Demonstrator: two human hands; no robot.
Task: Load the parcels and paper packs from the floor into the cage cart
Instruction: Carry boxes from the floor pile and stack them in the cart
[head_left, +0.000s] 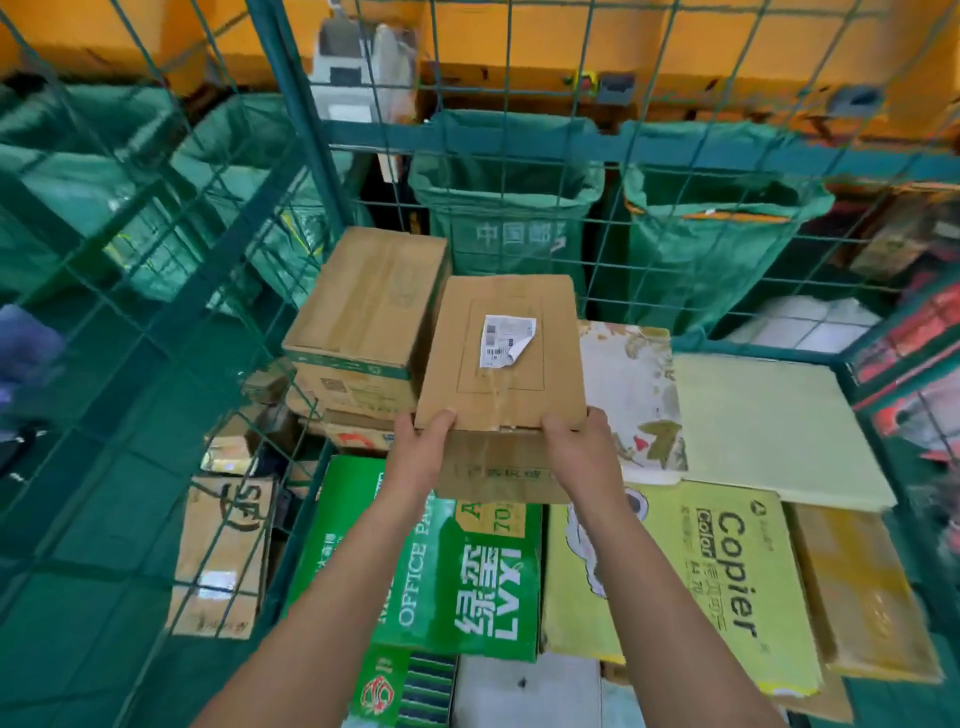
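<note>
While fingertips are hiding under its near edge, both hands are clamping the flat brown cardboard parcel (501, 353) with a peeling white label: left hand (423, 441) on the left corner, right hand (574, 447) on the right. It is hovering inside the green wire cage cart (291, 130), above the green office-paper pack (457, 561) and yellow copier-paper pack (727, 571); motion blur is smearing print.

We hold a brown cardboard parcel (503, 353) with a half-peeled white label on top, level, inside the green wire cage cart (306, 171). Our left hand (423, 447) and right hand (576, 447) grip its near corners. Below it lie a green office paper pack (467, 582) and a yellow copier paper pack (727, 582), flat, side by side. Another taped cardboard box (363, 301) stands just to the left.
</note>
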